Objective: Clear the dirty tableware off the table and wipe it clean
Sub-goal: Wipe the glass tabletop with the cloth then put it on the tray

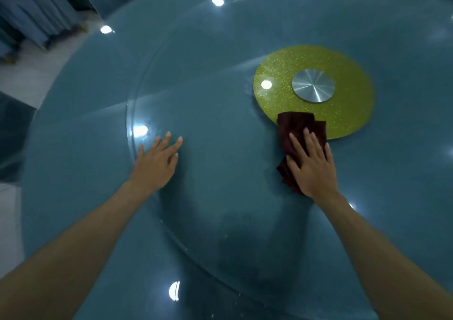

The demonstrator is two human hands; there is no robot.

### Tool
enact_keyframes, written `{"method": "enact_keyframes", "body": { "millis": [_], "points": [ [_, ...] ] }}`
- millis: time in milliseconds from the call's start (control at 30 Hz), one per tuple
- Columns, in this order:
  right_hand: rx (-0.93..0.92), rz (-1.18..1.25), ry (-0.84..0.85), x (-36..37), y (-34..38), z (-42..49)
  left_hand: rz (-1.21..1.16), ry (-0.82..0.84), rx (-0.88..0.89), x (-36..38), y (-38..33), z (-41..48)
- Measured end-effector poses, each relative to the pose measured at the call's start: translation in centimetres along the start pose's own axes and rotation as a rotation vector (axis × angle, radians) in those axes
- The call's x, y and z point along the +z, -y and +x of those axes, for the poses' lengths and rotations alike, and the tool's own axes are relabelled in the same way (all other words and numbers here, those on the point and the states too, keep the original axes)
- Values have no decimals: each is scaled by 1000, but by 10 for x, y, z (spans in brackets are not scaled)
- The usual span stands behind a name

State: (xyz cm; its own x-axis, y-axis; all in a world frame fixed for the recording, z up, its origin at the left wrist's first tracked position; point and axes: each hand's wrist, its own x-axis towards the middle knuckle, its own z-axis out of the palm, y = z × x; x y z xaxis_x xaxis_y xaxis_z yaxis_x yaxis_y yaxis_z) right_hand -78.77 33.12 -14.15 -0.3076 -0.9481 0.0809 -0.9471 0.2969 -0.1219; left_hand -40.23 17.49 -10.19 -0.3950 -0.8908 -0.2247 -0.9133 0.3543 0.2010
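A big round blue table (81,163) carries a clear glass turntable (220,87) with a yellow-green glitter disc (348,114) and a silver hub (313,85) at its centre. My right hand (312,165) lies flat on a dark maroon cloth (295,126), which rests on the glass and overlaps the disc's near edge. My left hand (157,163) rests palm down on the glass near its left rim, fingers spread, holding nothing. No tableware shows on the table.
Blue fabric-covered chairs (31,18) stand at the upper left beyond the table, on a pale floor (22,82). Ceiling lights reflect in the glass as bright spots.
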Motion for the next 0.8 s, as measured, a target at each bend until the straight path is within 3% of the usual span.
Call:
{"method": "enact_keyframes", "body": {
  "millis": [267, 400, 567, 800],
  "points": [
    [67, -2, 25, -1, 25, -5, 106, -116, 126, 6, -6, -26],
    [-173, 11, 52, 6, 122, -42, 167, -233, 232, -15, 11, -25],
    [-474, 89, 129, 19, 250, -101, 146, -336, 101, -48, 20, -17],
    [-636, 81, 153, 18, 237, -99, 108, -227, 70, -51, 5, -10]
  ]
}}
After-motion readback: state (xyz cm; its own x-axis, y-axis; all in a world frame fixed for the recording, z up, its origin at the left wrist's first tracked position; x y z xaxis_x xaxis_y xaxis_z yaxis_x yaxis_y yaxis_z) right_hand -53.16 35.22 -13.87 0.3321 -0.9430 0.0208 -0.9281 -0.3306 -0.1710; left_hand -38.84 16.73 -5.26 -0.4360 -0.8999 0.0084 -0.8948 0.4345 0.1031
